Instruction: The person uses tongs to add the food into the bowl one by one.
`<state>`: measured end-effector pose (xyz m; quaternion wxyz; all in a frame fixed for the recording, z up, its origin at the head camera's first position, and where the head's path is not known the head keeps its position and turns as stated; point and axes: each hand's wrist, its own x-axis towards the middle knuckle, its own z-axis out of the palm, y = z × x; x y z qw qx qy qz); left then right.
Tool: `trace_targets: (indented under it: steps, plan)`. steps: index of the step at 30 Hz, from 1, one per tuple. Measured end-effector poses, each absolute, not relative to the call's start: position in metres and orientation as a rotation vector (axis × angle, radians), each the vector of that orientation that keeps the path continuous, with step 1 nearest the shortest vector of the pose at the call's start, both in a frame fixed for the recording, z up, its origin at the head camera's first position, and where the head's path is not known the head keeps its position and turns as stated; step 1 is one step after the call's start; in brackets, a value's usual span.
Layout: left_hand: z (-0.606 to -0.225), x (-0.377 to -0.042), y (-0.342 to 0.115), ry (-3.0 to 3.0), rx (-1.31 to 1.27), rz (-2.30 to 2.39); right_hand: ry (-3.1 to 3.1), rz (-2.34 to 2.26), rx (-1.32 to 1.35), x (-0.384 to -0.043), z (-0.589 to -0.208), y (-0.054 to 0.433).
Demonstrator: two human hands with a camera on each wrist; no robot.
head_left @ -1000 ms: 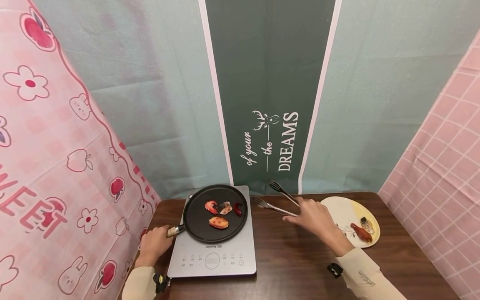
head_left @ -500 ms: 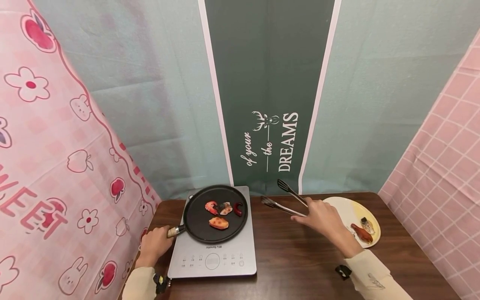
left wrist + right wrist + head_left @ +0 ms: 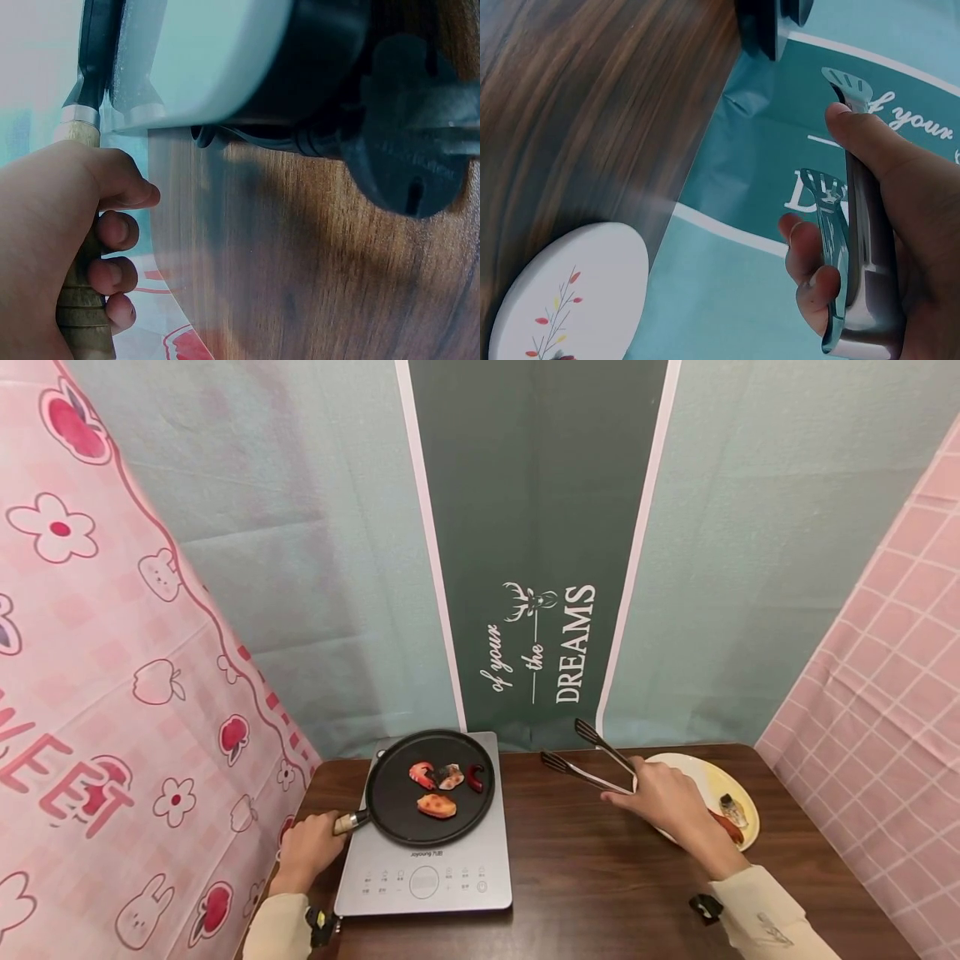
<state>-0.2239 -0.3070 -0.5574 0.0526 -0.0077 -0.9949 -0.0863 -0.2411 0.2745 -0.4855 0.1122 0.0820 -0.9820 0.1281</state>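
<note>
My left hand (image 3: 311, 847) grips the wooden handle (image 3: 84, 307) of a black frying pan (image 3: 397, 818), which sits on a silver induction cooker (image 3: 424, 893). In the pan lie a shrimp (image 3: 422, 774), a yellow-brown piece of food (image 3: 437, 806), a dark-and-pale piece (image 3: 451, 777) and a dark red curved piece (image 3: 476, 778). My right hand (image 3: 667, 802) holds metal tongs (image 3: 866, 247), their arms spread with nothing between the slotted tips. Behind that hand is a white and yellow plate (image 3: 701, 768), carrying a drumstick (image 3: 729, 828), partly hidden by my wrist, and a small fish-like piece (image 3: 732, 811).
The brown wooden table (image 3: 570, 877) runs between the cooker and the plate. A fabric curtain (image 3: 540, 527) hangs along its back edge, with pink cloths on both sides. A black plug (image 3: 409, 127) and cable show beside the cooker in the left wrist view.
My right hand has moved right with the tongs, away from the pan and over the plate's left part, and now covers some of the drumstick. My left hand and the pan stay put.
</note>
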Motion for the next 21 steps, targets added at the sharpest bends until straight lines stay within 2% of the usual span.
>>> trace_targets:
  steps: [21]
  plan:
    - [-0.558,-0.224,-0.308,-3.017,-0.026,-0.260,-2.899,0.371,0.188,-0.229,-0.489,0.318]
